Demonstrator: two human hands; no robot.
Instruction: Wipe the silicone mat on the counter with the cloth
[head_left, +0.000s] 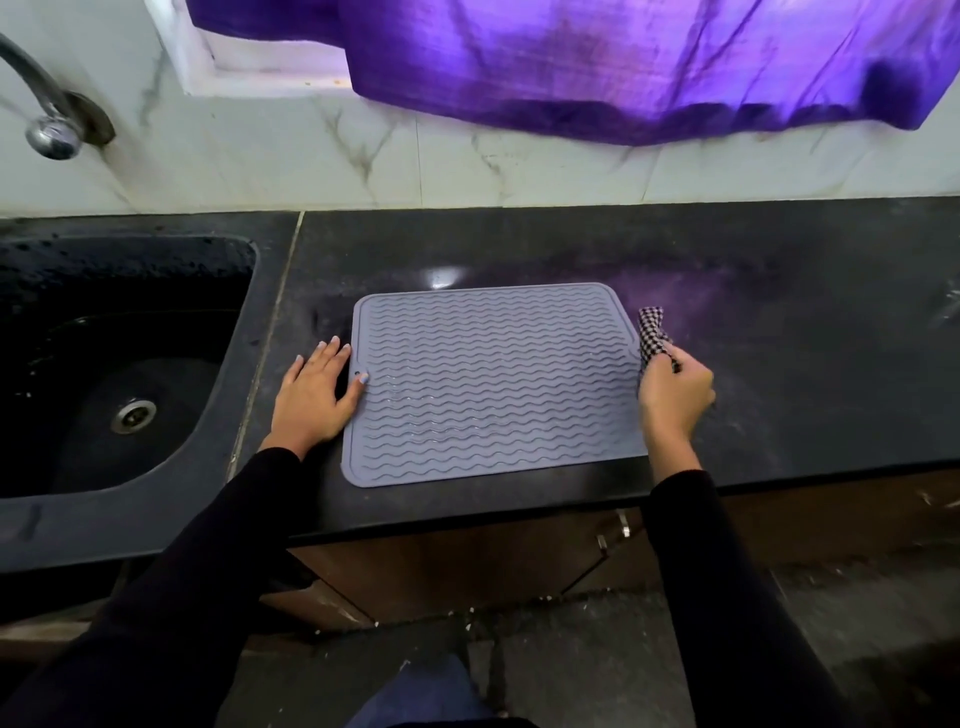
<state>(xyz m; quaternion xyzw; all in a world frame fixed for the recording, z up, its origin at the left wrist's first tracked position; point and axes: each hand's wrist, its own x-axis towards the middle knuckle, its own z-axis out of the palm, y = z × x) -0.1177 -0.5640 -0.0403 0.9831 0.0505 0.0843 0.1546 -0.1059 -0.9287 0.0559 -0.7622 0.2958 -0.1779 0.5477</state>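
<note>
— How many mats, and where?

— One silicone mat, grey with wavy ridges, lying flat on the dark desk near its front edge; one small hole shows by its left rim.

— And the cloths?

— One checked cloth, black and white, bunched up at the mat's right edge; whether it touches the desk there I cannot tell; a second piece of fabric, one purple curtain, hangs over the marbled wall behind.

— Two hands?

— Two, each in a dark sleeve; the left hand lies flat with fingers spread on the desk just beside the mat's left edge, its thumb resting on the mat's rim; the right hand has its fingers curled round the cloth, gripping it, the cloth sticking up beyond the knuckles.

— Anything else to count?

— One black sink set into the desk to the left, with one round drain and wet beads on its walls; one metal tap above it; below the desk, brown cabinet doors with two small metal handles close together.
</note>
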